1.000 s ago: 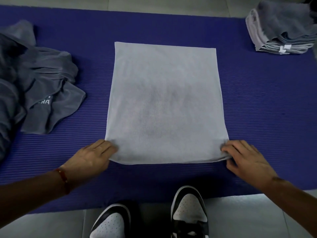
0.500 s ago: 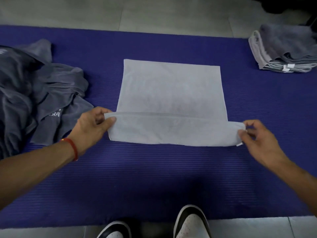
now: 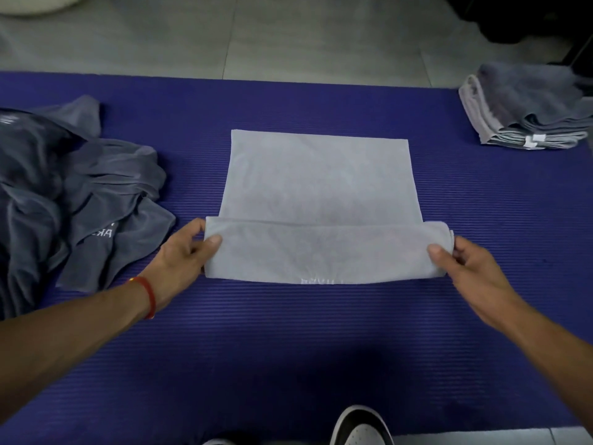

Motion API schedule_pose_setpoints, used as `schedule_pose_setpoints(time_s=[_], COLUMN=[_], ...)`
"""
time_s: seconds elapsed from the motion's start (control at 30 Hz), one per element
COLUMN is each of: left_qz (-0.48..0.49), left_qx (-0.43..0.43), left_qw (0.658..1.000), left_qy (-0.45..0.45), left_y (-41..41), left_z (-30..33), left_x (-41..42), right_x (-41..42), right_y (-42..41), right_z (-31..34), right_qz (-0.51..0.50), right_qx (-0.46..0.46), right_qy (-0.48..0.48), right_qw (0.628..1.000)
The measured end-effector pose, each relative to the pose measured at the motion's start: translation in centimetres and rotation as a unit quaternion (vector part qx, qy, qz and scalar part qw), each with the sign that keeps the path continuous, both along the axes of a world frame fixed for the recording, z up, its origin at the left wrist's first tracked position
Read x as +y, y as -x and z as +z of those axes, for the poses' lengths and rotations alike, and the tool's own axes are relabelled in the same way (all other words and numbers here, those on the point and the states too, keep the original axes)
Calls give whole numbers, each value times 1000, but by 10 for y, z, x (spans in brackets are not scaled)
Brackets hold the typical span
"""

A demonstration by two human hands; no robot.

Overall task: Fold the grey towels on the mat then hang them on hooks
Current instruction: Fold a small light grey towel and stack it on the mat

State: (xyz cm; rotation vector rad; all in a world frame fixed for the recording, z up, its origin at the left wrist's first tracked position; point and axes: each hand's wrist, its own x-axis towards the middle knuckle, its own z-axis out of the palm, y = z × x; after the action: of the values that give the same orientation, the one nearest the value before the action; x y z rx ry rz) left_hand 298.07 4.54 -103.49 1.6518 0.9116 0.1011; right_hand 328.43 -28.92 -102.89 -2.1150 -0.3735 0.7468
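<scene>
Light grey terry towel (image 3: 321, 181), a flat rectangle, lies in the middle of the ribbed purple foam mat (image 3: 288, 342), and I take that mat as my landmark for everything else. The towel's edge nearest me is turned up and over, making a band across its full width that rests on the part still lying flat. My left hand (image 3: 184, 255) pinches the left end of that band, thumb on top of the cloth and the other fingers curled behind it. A red thread bracelet (image 3: 148, 297) circles that wrist. My right hand (image 3: 465, 261) pinches the right end of the band in the same way, thumb pressed on the top face, fingers tucked round the rolled edge. Faint white lettering shows at the near fold, too blurred to read.

On the mat's left side sits a crumpled heap of dark grey towels (image 3: 64, 200), one flap bearing white letters, just beside my left hand but not touching it. At the mat's far right corner stands a stack of folded grey towels (image 3: 526, 110), small white tags showing at its near edge, well apart from the towel I hold. Beyond the mat's far edge is pale tiled floor (image 3: 256, 33). At the mat's near edge the toe of my black and white shoe (image 3: 361, 427) pokes into view.
</scene>
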Motion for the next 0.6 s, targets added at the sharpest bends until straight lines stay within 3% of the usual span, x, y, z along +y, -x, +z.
schedule_pose_setpoints(time_s=[0.17,0.33,0.47,0.6], left_qz=[-73,-40,-8,24], left_qx=[44,85,71,3], left_qw=[988,994,997,996], left_qy=[-130,-61,-35,-84], left_y=[32,93,96,47], left_z=[18,14,31,42], left_x=[-2,-32,-56,-31], right_x=[-16,-57,-64,-27], right_y=[22,60,81,53], right_z=[16,11,15,20], right_qz=[116,138,115,18], right_qx=[-129,-76,-63,-128], right_qy=[121,162,142,82], right_qw=[977,974,981,988])
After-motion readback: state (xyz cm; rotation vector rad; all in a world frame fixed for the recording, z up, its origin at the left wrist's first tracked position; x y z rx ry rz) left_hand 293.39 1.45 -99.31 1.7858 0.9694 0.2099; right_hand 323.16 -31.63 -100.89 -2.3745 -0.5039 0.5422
